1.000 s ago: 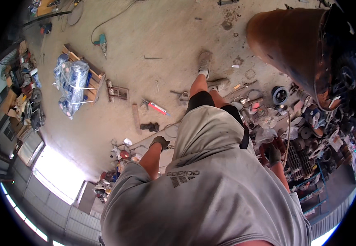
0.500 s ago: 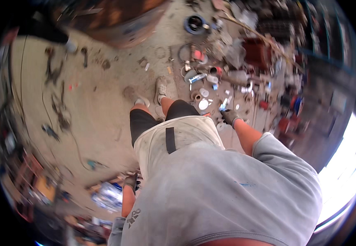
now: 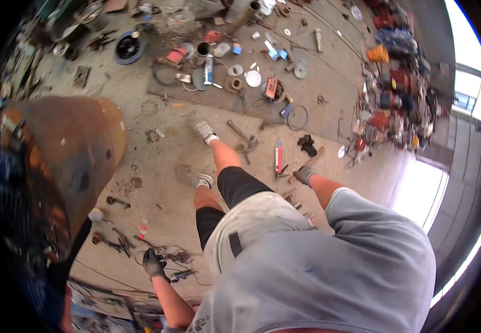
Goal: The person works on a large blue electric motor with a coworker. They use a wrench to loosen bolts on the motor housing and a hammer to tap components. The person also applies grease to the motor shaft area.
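My left hand (image 3: 154, 265), in a dark grey work glove, hangs out to the left above tools and cables on the floor. Its fingers are loosely spread, and nothing shows in them. My right hand (image 3: 305, 175), gloved too, hangs at the right with its fingers apart. A brown wooden handle (image 3: 318, 156) shows just beyond its fingertips; it appears to be on the floor below. Nearby are a black glove (image 3: 307, 145) and a red tube with a pointed tip (image 3: 278, 159). A hammer-like tool (image 3: 242, 133) lies ahead of my feet.
A large rusty metal shell (image 3: 90, 150) stands at the left. Ahead, the floor bears a blue round basin (image 3: 129, 48), a blue-white tube (image 3: 208, 69), an orange box (image 3: 271, 87) and several pipe pieces. Cluttered parts and an orange bucket (image 3: 378, 54) line the right wall.
My view has swung to the right, so the rusty shell now sits at the left. My left hand has moved forward, away from my body. Both hands remain away from the floor items.
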{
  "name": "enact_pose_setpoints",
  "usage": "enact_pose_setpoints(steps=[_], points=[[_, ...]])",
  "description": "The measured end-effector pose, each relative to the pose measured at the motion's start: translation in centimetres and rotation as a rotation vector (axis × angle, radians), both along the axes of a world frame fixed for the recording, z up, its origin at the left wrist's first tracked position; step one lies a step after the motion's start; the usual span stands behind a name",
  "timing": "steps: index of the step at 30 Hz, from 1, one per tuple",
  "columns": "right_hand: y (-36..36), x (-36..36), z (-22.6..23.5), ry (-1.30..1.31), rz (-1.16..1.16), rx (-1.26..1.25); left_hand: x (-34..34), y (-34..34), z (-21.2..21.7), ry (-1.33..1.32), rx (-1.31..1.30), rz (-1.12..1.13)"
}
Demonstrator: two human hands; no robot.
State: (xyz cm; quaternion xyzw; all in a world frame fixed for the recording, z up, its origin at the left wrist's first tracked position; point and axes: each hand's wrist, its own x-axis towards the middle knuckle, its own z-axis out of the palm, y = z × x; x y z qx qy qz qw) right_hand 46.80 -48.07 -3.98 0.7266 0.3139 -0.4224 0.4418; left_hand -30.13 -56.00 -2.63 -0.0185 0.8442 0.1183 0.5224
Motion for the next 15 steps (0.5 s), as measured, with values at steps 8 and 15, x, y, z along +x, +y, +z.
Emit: enact_pose_setpoints(steps=[8, 15], points=[[-6.0, -5.8, -5.1, -0.318, -0.376, 0.148, 8.7, 9.6, -5.2, -0.266, 0.093, -0.373], [0.5, 0.1, -19.7, -0.221, -0.402, 0.350, 23.4, 22.3, -20.2, -0.296, 0.270, -0.601]])
